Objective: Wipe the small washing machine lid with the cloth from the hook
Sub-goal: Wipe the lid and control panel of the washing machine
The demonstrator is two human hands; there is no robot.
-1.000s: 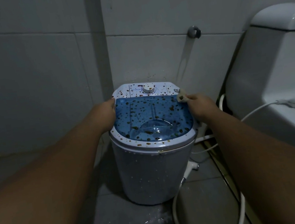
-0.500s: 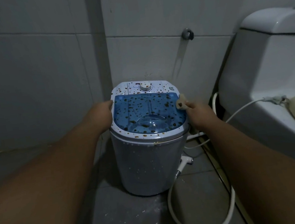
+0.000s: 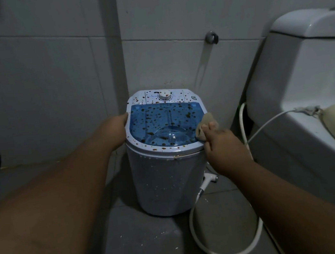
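Gripping the cloth (image 3: 205, 124), right hand (image 3: 222, 147) meets the lid (image 3: 162, 125); left hand (image 3: 117, 131) seemingly clasps its rim.

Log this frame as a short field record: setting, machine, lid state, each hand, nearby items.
setting: grey-tiled bathroom corner, dim light
machine: small pale round washing machine on the floor
lid: translucent blue plastic lid, closed, covered in brown spots
left hand: left hand grips the machine's left rim
right hand: right hand presses a small beige cloth at the lid's right edge
nearby: white toilet to the right; white hose looped on the floor
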